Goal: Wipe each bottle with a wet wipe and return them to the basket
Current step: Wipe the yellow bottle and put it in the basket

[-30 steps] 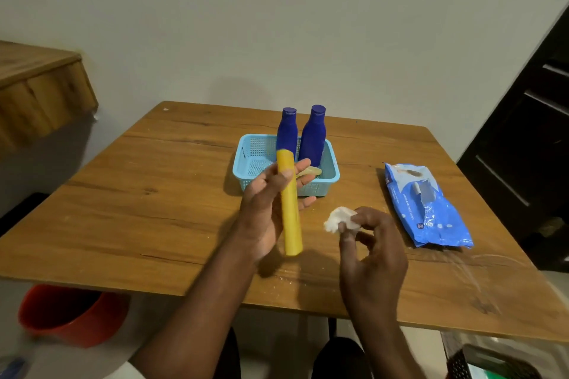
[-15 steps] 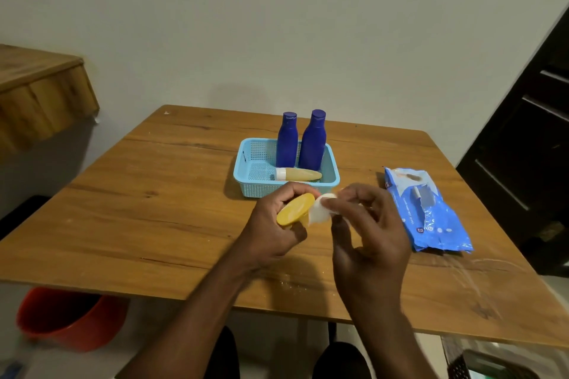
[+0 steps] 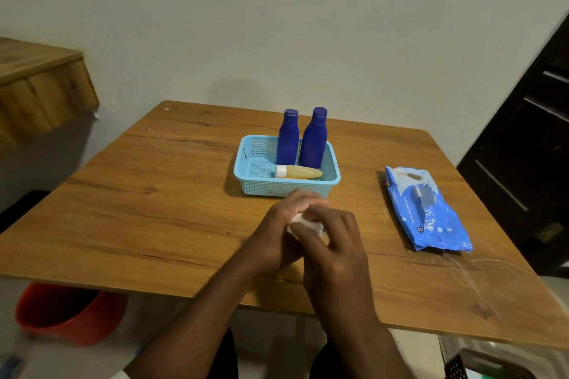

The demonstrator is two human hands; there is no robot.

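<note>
The yellow bottle that half a second ago poked out of the left fist as a bright oval is now hidden altogether: both hands have closed over it just in front of the basket, at about 6 o'clock from it, and only the white wet wipe [image 3: 303, 224] shows between the fingers. A second ago that bottle stood upright in the left hand with the wipe held apart at 3 o'clock from it; since then the two have been brought together. The left hand [image 3: 278, 235] is curled as if round the bottle, though the bottle itself cannot be seen, and the right hand [image 3: 334, 251] is wrapped over the wipe, pinching and pressing it against whatever the left holds. I judge this to be the wiping stroke on the yellow bottle, so its return is not yet due. Outward, the light blue basket [image 3: 264, 186] sits at mid-table unmoved, with two dark blue bottles, one [image 3: 288, 138] and the other [image 3: 314, 138], upright at its 12 o'clock wall and a pale bottle [image 3: 300, 172] with a white cap lying along its near side. The blue wipes pack [image 3: 428, 209] lies at 3 o'clock from the hands on the wooden table [image 3: 138, 194]; a red bucket [image 3: 64, 314] shows below the table edge at 8 o'clock.
</note>
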